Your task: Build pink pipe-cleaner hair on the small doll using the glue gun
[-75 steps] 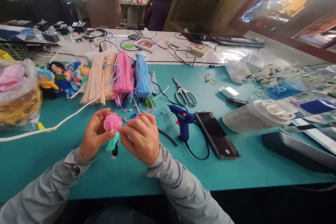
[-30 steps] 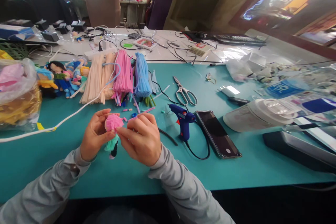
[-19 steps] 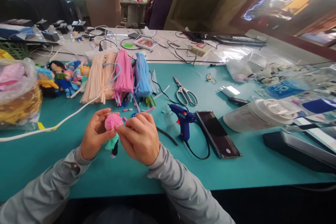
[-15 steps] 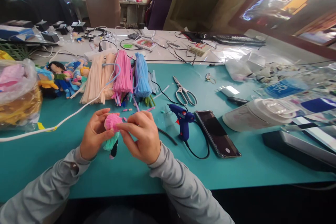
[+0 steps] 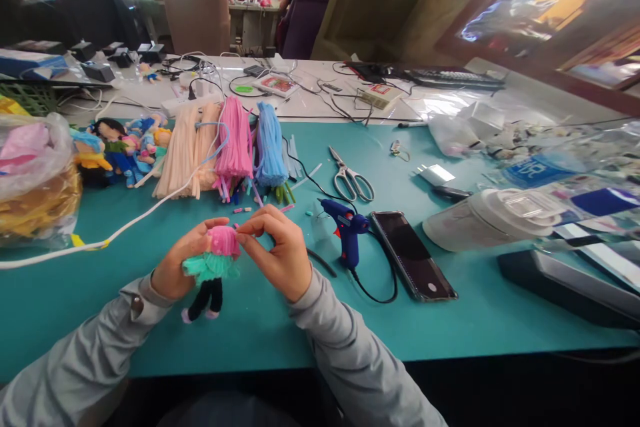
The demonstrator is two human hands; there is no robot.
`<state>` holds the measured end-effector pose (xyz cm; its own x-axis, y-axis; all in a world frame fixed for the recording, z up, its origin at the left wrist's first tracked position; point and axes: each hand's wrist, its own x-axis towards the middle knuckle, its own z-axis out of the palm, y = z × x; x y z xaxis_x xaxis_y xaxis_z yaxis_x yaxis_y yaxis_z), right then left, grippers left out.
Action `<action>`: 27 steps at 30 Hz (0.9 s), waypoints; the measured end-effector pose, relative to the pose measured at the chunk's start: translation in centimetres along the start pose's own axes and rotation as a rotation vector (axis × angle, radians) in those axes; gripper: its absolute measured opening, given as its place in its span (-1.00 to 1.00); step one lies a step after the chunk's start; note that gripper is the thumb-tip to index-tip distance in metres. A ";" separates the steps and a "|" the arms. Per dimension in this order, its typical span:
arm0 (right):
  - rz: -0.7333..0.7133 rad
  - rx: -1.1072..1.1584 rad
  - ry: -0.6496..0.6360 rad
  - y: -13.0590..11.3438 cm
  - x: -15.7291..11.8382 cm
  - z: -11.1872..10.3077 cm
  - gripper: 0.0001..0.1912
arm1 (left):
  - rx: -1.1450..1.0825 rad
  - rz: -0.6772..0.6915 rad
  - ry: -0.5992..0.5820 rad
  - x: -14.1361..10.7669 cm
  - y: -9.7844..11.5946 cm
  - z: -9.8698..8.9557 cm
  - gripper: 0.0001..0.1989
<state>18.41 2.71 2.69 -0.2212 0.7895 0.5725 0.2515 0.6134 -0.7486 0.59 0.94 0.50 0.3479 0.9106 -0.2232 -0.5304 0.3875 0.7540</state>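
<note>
A small doll (image 5: 213,265) with pink hair, a mint-green top, black legs and pale pink feet is held above the green mat. My left hand (image 5: 176,261) is closed around its left side, near the head and top. At the right side of the pink hair, my right hand (image 5: 280,250) is closed in a pinch, thumb and forefinger against the hair. Whether a separate strand is between those fingertips is too small to tell. To the right of my right hand, a blue glue gun (image 5: 347,230) stands on the mat.
Beyond my hands stand peach (image 5: 183,150), pink (image 5: 235,140) and blue (image 5: 271,143) bundles of pipe cleaners, with several dolls (image 5: 117,147) to their left. Scissors (image 5: 351,175), a phone (image 5: 414,255) and a white cup (image 5: 490,217) lie rightward. A white cable (image 5: 150,209) crosses the left side.
The doll has been turned upright, so its green top and both black legs now show below the pink hair. My right fingertips have shifted to the hair's right edge.
</note>
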 end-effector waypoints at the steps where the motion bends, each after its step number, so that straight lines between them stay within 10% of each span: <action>1: -0.005 0.002 -0.013 0.0 0.0 0.0 -0.90 | -0.002 -0.017 -0.019 0.0 0.0 0.0 -0.53; 18: -0.426 -0.429 -0.161 -0.3 0.0 -0.1 -0.78 | -0.008 -0.042 -0.047 0.4 -0.9 -0.6 -0.48; 27: -0.029 0.016 0.096 -0.9 0.0 -0.7 -0.81 | -0.060 0.009 -0.005 0.0 0.3 0.0 -0.59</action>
<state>18.89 2.23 3.60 -0.1362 0.7705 0.6227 0.2316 0.6359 -0.7362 0.41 1.01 0.67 0.3468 0.9133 -0.2136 -0.5785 0.3875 0.7177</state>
